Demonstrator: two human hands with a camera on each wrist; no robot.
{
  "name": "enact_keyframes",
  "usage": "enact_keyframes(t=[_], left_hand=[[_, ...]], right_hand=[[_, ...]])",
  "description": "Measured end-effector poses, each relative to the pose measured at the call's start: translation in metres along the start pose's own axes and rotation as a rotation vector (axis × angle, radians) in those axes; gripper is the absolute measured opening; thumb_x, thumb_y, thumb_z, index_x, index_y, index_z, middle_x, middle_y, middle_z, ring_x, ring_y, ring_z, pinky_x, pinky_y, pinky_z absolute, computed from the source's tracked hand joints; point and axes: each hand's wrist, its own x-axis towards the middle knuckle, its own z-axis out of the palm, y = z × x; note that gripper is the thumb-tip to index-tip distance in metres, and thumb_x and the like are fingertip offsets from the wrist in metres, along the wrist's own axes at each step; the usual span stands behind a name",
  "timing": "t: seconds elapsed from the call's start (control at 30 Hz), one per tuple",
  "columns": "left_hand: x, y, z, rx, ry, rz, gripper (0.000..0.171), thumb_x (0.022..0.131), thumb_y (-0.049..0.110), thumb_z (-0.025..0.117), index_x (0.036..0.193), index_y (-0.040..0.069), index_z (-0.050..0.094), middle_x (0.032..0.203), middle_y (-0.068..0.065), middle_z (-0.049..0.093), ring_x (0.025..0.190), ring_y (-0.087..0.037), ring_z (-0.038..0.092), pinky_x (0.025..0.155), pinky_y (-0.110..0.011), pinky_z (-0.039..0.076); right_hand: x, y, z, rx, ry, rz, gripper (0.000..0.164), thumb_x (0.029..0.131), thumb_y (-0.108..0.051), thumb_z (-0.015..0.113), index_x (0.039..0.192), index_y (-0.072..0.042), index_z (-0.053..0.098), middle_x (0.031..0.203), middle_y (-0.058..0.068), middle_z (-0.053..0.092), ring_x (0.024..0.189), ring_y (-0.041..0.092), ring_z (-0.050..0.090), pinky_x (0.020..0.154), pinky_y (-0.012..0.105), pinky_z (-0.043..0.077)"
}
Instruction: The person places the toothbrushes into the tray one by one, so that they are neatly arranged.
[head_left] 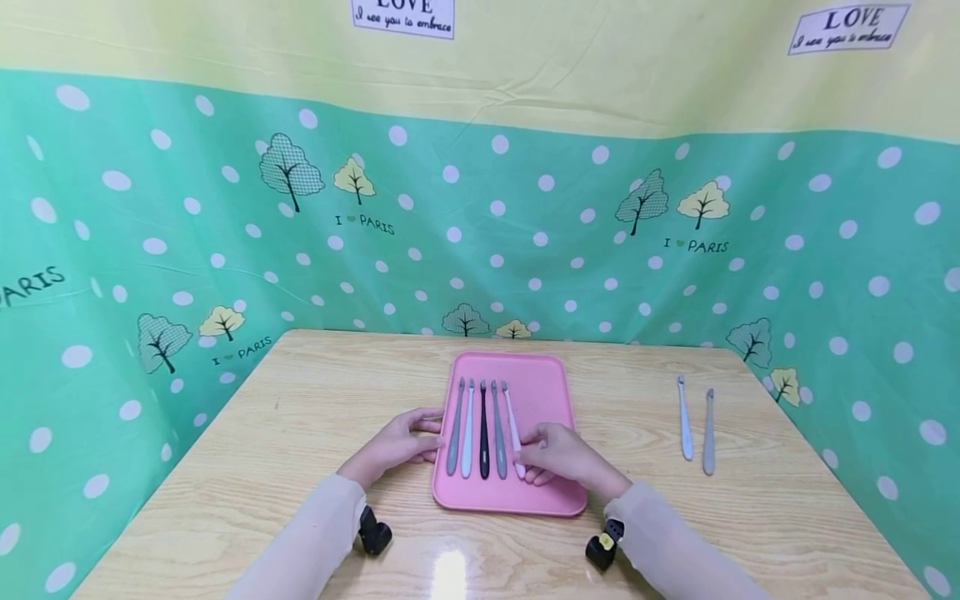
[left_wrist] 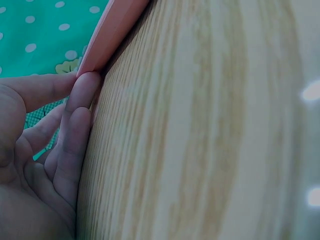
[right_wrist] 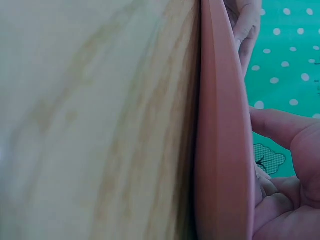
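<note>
A pink tray (head_left: 536, 379) lies on the wooden table with a row of slim toothbrushes on it: grey, light blue, black (head_left: 483, 437), grey and, at the right end, pink (head_left: 513, 421). My right hand (head_left: 558, 454) reaches over the tray's right side and pinches the pink toothbrush low on its handle. At the tray's left edge my left hand (head_left: 397, 446) holds the rim. In the left wrist view, the thumb and bent fingers (left_wrist: 80, 135) meet at that rim. The tray's side wall hides the pink toothbrush from the right wrist view.
To the right, apart from the tray, a light blue toothbrush (head_left: 686, 425) and a grey toothbrush (head_left: 708, 437) lie on the table (head_left: 630, 392). A green and yellow patterned curtain (head_left: 495, 250) hangs behind the table and along its sides.
</note>
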Motion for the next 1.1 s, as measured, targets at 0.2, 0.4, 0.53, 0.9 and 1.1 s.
enact_keyframes(t=[0.2, 0.4, 0.53, 0.9, 1.1], left_hand=[[-0.0015, -0.0003, -0.0001, 0.011, 0.004, 0.004, 0.059, 0.094, 0.012, 0.070, 0.148, 0.005, 0.047, 0.121, -0.016, 0.059, 0.080, -0.022, 0.070, 0.071, -0.034, 0.059], [-0.0011, -0.0001, 0.0004, 0.008, 0.000, 0.000, 0.060, 0.094, 0.013, 0.069, 0.149, 0.005, 0.046, 0.120, -0.014, 0.058, 0.080, -0.022, 0.070, 0.071, -0.034, 0.059], [-0.0011, 0.0003, 0.0002, 0.009, -0.001, 0.004, 0.059, 0.094, 0.012, 0.069, 0.148, 0.005, 0.046, 0.120, -0.014, 0.058, 0.080, -0.022, 0.070, 0.071, -0.034, 0.059], [-0.0007, -0.0005, 0.0008, 0.012, 0.006, 0.003, 0.061, 0.093, 0.014, 0.071, 0.149, 0.005, 0.046, 0.120, -0.014, 0.059, 0.079, -0.022, 0.070, 0.070, -0.034, 0.058], [-0.0007, -0.0007, 0.0008, 0.009, 0.008, 0.006, 0.061, 0.093, 0.013, 0.070, 0.149, 0.005, 0.046, 0.121, -0.015, 0.058, 0.080, -0.022, 0.070, 0.070, -0.034, 0.058]], right_hand=[[0.0027, 0.0010, -0.0007, 0.008, -0.018, -0.001, 0.045, 0.092, -0.012, 0.071, 0.123, 0.013, 0.051, 0.079, 0.015, 0.067, 0.063, 0.019, 0.068, 0.059, 0.034, 0.060], [0.0032, 0.0016, -0.0017, -0.011, -0.030, -0.010, 0.048, 0.091, -0.012, 0.073, 0.125, 0.012, 0.050, 0.076, 0.015, 0.067, 0.060, 0.019, 0.067, 0.055, 0.033, 0.059], [0.0039, 0.0015, -0.0022, -0.020, -0.029, -0.007, 0.049, 0.091, -0.014, 0.073, 0.126, 0.011, 0.050, 0.077, 0.015, 0.067, 0.059, 0.019, 0.067, 0.054, 0.033, 0.059], [0.0025, -0.0027, -0.0022, -0.040, -0.033, 0.001, 0.050, 0.092, -0.014, 0.072, 0.129, 0.010, 0.047, 0.076, 0.014, 0.066, 0.059, 0.018, 0.067, 0.053, 0.033, 0.058], [0.0022, -0.0042, -0.0026, -0.047, -0.038, 0.002, 0.052, 0.092, -0.014, 0.072, 0.131, 0.009, 0.046, 0.076, 0.014, 0.066, 0.059, 0.019, 0.067, 0.053, 0.033, 0.058]])
